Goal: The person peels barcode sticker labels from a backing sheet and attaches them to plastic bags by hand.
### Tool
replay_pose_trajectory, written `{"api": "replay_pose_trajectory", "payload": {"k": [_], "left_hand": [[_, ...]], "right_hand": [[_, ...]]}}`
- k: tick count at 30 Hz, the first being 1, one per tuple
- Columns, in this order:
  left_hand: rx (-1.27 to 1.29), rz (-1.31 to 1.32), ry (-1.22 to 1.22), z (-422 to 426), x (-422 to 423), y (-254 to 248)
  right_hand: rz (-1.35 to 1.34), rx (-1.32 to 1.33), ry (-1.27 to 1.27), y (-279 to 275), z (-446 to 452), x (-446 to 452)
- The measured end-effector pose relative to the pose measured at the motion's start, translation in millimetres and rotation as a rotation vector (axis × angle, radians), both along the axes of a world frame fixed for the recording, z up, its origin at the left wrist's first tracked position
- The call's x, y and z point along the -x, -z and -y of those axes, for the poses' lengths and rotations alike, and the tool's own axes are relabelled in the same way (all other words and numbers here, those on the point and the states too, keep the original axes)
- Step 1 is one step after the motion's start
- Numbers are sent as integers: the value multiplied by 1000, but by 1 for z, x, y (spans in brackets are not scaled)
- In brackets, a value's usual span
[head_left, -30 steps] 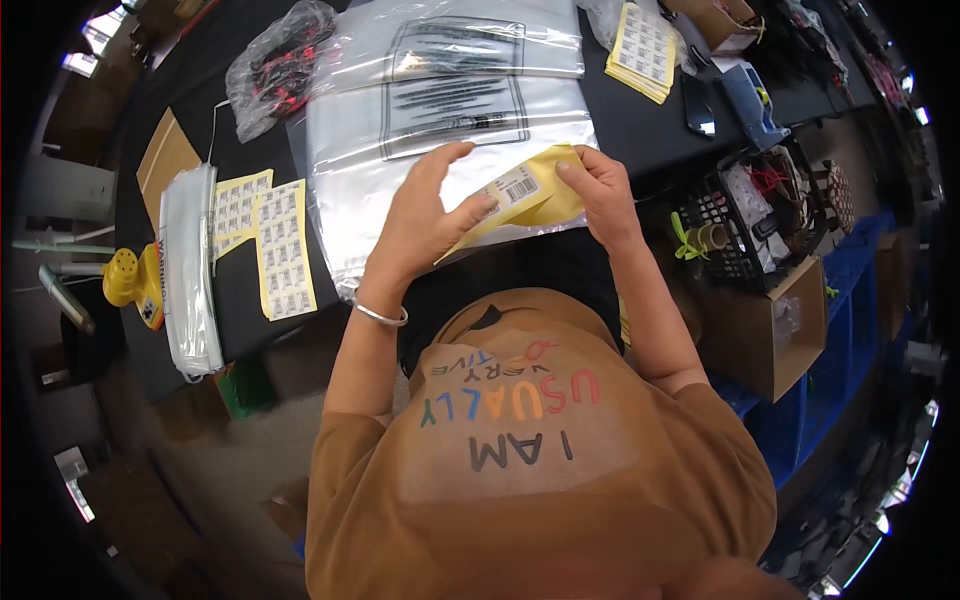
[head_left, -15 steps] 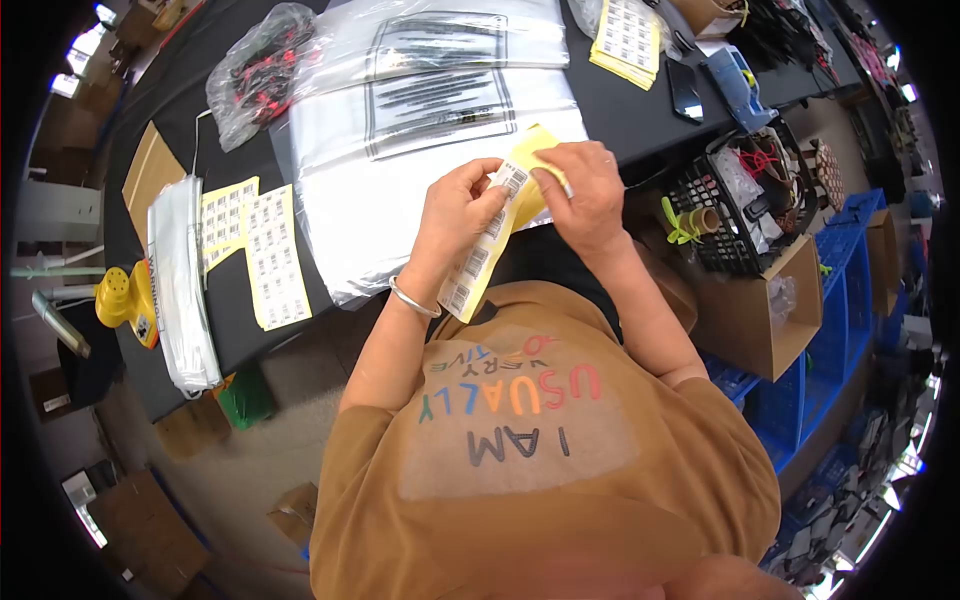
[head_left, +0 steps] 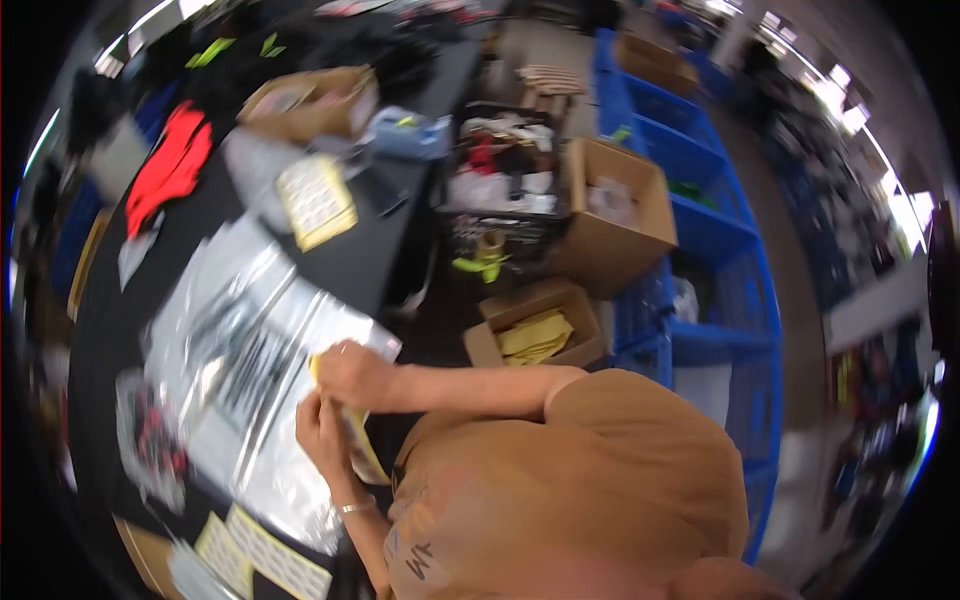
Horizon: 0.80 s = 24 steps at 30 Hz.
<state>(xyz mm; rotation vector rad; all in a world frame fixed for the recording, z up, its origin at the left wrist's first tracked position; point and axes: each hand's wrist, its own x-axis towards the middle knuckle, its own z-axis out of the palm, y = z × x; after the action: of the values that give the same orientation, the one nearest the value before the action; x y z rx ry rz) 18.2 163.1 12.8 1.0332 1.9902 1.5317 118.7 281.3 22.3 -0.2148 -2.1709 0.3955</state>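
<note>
Both hands are close together over the near edge of the stacked clear plastic bags [head_left: 225, 430]. My left hand [head_left: 325, 440] has its fingers closed on a yellow-backed label sheet [head_left: 362, 447], which hangs down toward the brown shirt. Just above it, my right hand [head_left: 355, 375] is closed at the sheet's upper end, where a bit of yellow shows beside the fingers. Motion blur softens both hands and the sheet. Two more label sheets [head_left: 280, 553] lie on the black table at the bottom left.
A stack of label sheets [head_left: 318, 200] lies near a dark phone [head_left: 380, 190] and a blue tape dispenser [head_left: 410, 135]. Beyond the table edge stand a black basket [head_left: 500, 215], an open carton [head_left: 625, 245], a small box with yellow paper [head_left: 482, 345] and blue crates [head_left: 750, 290].
The head view has swung to the right, showing more crates and boxes. The hands stay on the label sheet and are now closer together, with the right forearm lying across the view.
</note>
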Motion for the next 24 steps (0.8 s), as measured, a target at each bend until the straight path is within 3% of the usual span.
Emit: {"api": "replay_pose_trajectory", "payload": {"k": [5,20,24], "left_hand": [[25,-118,207,-17,-21,-10],[-50,-84,693,-66,-85,-22],[-39,-13,672,-66,-90,-18]], "right_hand": [[10,199,156,4,-1,-32],[-30,582,410,-12,4,-135],[-38,615,403,-12,9,-142]]}}
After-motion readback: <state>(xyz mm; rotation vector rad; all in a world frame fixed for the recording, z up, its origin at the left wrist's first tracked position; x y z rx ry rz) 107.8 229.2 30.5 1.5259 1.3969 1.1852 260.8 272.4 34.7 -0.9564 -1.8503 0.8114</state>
